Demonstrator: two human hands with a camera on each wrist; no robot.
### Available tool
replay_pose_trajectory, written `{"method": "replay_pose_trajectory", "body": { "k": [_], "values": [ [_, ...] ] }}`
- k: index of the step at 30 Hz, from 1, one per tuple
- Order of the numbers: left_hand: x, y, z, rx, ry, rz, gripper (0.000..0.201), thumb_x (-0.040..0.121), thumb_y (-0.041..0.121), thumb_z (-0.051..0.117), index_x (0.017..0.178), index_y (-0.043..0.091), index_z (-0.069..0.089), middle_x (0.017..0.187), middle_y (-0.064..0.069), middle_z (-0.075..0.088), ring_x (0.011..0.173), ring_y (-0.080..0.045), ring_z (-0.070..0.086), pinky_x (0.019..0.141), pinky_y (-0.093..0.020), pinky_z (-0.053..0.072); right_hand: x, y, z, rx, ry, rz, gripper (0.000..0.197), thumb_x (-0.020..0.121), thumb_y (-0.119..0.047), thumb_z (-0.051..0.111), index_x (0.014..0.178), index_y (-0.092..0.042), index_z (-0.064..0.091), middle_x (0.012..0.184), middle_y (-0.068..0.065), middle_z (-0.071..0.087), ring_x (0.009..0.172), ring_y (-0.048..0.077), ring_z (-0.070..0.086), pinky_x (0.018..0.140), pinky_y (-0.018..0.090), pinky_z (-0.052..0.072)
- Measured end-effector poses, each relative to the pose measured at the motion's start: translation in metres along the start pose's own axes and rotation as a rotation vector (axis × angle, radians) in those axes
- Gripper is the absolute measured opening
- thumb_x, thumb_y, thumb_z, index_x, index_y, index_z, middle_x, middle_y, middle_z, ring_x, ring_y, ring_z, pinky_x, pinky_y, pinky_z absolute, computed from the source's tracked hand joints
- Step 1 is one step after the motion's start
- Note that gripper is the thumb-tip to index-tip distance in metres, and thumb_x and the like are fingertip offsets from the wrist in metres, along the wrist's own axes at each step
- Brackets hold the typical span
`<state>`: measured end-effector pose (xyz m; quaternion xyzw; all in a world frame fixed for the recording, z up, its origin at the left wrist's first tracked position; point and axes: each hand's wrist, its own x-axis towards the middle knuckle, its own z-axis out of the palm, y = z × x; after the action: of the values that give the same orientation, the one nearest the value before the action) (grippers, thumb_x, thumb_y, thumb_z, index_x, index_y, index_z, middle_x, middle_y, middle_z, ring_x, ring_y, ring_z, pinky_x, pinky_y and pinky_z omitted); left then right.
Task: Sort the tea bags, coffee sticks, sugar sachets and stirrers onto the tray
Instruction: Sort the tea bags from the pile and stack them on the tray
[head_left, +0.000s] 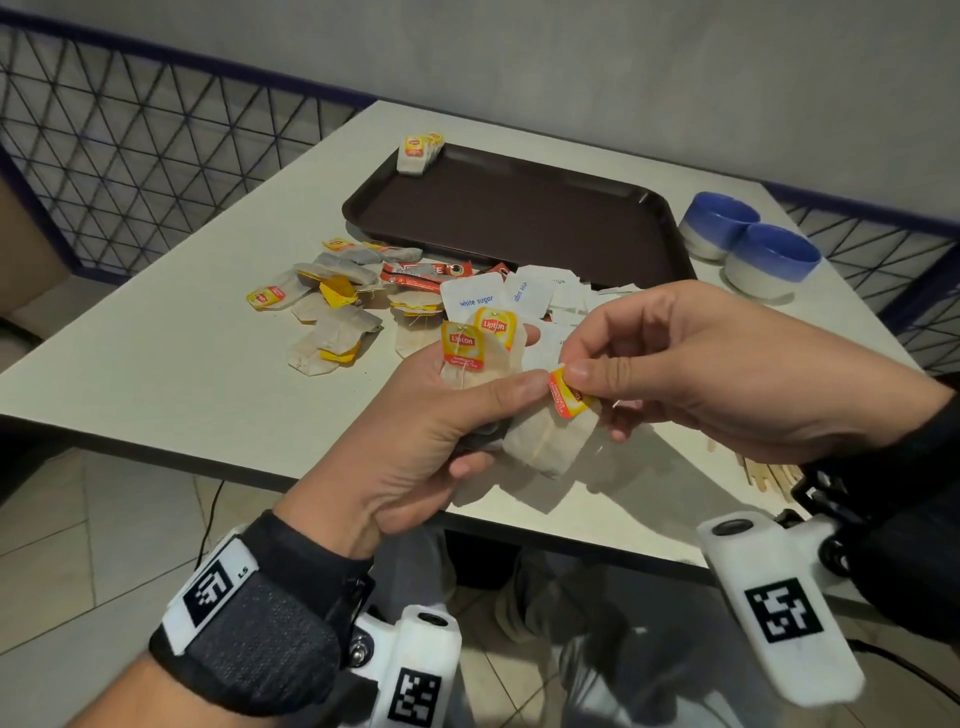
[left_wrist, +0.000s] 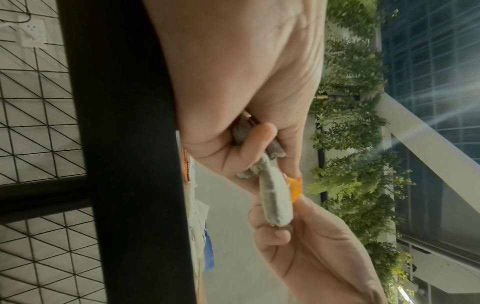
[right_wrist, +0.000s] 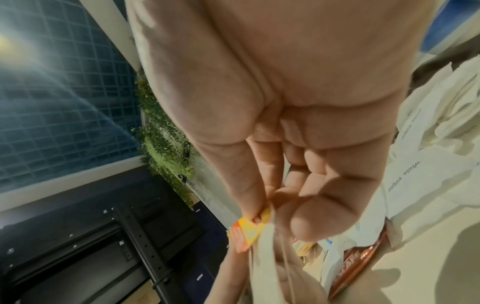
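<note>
Clearly the tea-bag step is in hand: at the centre of the head view the left hand (head_left: 415, 441) grips a small fan of Lipton tea bags (head_left: 475, 345), thumb pressed over them, while the right hand (head_left: 701, 364) pinches the red-and-yellow tag (head_left: 567, 395) of one more tea bag (head_left: 550, 441) between thumb and forefinger, its paper pouch hanging just against the left thumb. Both hands hover above the near edge of the worktop (head_left: 156, 332). Toward the upper middle of the frame lies the dark brown tray (head_left: 519, 218), with only a short row of tea bags (head_left: 418, 150) leaning at its far left corner. Loose tea bags (head_left: 322, 312) remain scattered left of centre, beside red coffee sticks (head_left: 426, 273) and white sugar sachets (head_left: 498, 296) heaped against the tray's near rim; wooden stirrers (head_left: 769, 475) show at the lower right, partly hidden by the right wrist. Two blue-and-white bowls (head_left: 748, 244) stand to the right of the tray. Next, judging by this, the pinched bag needs tucking into the left-hand bundle, tags aligned, before the bundle goes to the tray's row.
</note>
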<state>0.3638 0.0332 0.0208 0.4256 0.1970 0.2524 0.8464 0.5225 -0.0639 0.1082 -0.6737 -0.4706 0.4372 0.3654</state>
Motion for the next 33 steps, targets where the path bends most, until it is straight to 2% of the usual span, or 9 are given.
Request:
{"method": "replay_pose_trajectory", "body": {
  "k": [5, 8, 11, 15, 17, 19, 22, 27, 33],
  "values": [
    [0.0035, -0.0001, 0.0012, -0.124, 0.110, 0.050, 0.054, 0.070, 0.012, 0.078, 0.122, 0.009, 0.063, 0.091, -0.015, 0.075, 0.053, -0.011, 0.062, 0.032, -0.015, 0.027, -0.0017, -0.0012, -0.0001, -0.145, 0.103, -0.042, 0.006, 0.090, -0.003, 0.068, 0.088, 0.001, 0.072, 0.084, 0.018, 0.075, 0.071, 0.024, 0.067, 0.063, 0.031, 0.059],
    [0.0060, 0.0002, 0.0009, -0.143, 0.195, 0.110, 0.043, 0.070, 0.010, 0.079, 0.110, 0.011, 0.064, 0.089, -0.015, 0.076, 0.068, -0.016, 0.073, 0.031, -0.015, 0.026, -0.0027, -0.0026, -0.0005, -0.207, 0.174, -0.106, 0.003, 0.092, -0.003, 0.068, 0.094, -0.002, 0.071, 0.075, 0.014, 0.074, 0.063, 0.023, 0.069, 0.062, 0.041, 0.062],
    [0.0055, 0.0009, 0.0024, -0.101, 0.236, 0.160, 0.037, 0.067, 0.012, 0.081, 0.101, 0.012, 0.066, 0.088, -0.015, 0.076, 0.071, -0.018, 0.074, 0.031, -0.016, 0.027, -0.0035, -0.0020, -0.0025, -0.212, 0.222, -0.174, 0.010, 0.094, -0.004, 0.067, 0.102, -0.009, 0.069, 0.076, 0.017, 0.072, 0.060, 0.027, 0.070, 0.060, 0.046, 0.062],
    [0.0029, -0.0032, 0.0043, 0.086, 0.207, 0.195, 0.055, 0.061, 0.019, 0.086, 0.112, 0.011, 0.066, 0.080, -0.014, 0.074, 0.053, -0.012, 0.053, 0.036, -0.018, 0.030, -0.0023, 0.0008, -0.0014, -0.174, 0.234, -0.235, 0.007, 0.094, -0.003, 0.066, 0.096, -0.007, 0.072, 0.081, 0.022, 0.070, 0.061, 0.030, 0.070, 0.058, 0.045, 0.062],
    [0.0036, -0.0059, 0.0030, 0.157, 0.196, 0.194, 0.047, 0.069, 0.013, 0.087, 0.111, 0.004, 0.068, 0.076, -0.009, 0.074, 0.048, -0.011, 0.044, 0.039, -0.019, 0.032, -0.0007, 0.0024, 0.0010, -0.155, 0.233, -0.257, 0.007, 0.094, -0.002, 0.066, 0.095, -0.004, 0.073, 0.080, 0.025, 0.070, 0.062, 0.032, 0.070, 0.057, 0.041, 0.062],
    [0.0042, -0.0069, 0.0021, 0.187, 0.185, 0.197, 0.034, 0.073, 0.009, 0.086, 0.103, 0.006, 0.070, 0.077, -0.005, 0.075, 0.048, -0.009, 0.046, 0.041, -0.020, 0.033, 0.0005, 0.0033, 0.0030, -0.138, 0.227, -0.266, 0.008, 0.093, -0.002, 0.067, 0.095, -0.005, 0.074, 0.081, 0.026, 0.070, 0.063, 0.035, 0.070, 0.057, 0.038, 0.061],
    [0.0034, -0.0061, 0.0031, 0.218, 0.180, 0.198, 0.036, 0.067, 0.014, 0.088, 0.098, 0.009, 0.070, 0.074, 0.000, 0.074, 0.048, -0.006, 0.050, 0.042, -0.022, 0.034, 0.0021, 0.0029, 0.0053, -0.145, 0.227, -0.267, 0.009, 0.091, -0.003, 0.069, 0.096, -0.007, 0.076, 0.081, 0.024, 0.072, 0.064, 0.036, 0.072, 0.059, 0.037, 0.062],
    [0.0055, -0.0086, 0.0014, 0.231, 0.191, 0.198, 0.032, 0.071, 0.006, 0.088, 0.095, 0.006, 0.067, 0.068, 0.000, 0.070, 0.046, -0.007, 0.050, 0.042, -0.023, 0.035, 0.0026, 0.0002, 0.0064, -0.164, 0.211, -0.237, 0.010, 0.084, -0.007, 0.077, 0.094, -0.005, 0.076, 0.082, 0.023, 0.071, 0.065, 0.035, 0.074, 0.065, 0.047, 0.064],
    [0.0045, -0.0078, 0.0007, 0.265, 0.158, 0.207, 0.031, 0.074, 0.006, 0.086, 0.096, 0.009, 0.064, 0.081, -0.008, 0.077, 0.055, -0.013, 0.054, 0.041, -0.023, 0.035, 0.0025, -0.0030, 0.0064, -0.309, 0.274, -0.236, 0.010, 0.081, -0.005, 0.081, 0.089, -0.011, 0.077, 0.081, 0.018, 0.069, 0.062, 0.032, 0.074, 0.065, 0.054, 0.062]
  ]
}}
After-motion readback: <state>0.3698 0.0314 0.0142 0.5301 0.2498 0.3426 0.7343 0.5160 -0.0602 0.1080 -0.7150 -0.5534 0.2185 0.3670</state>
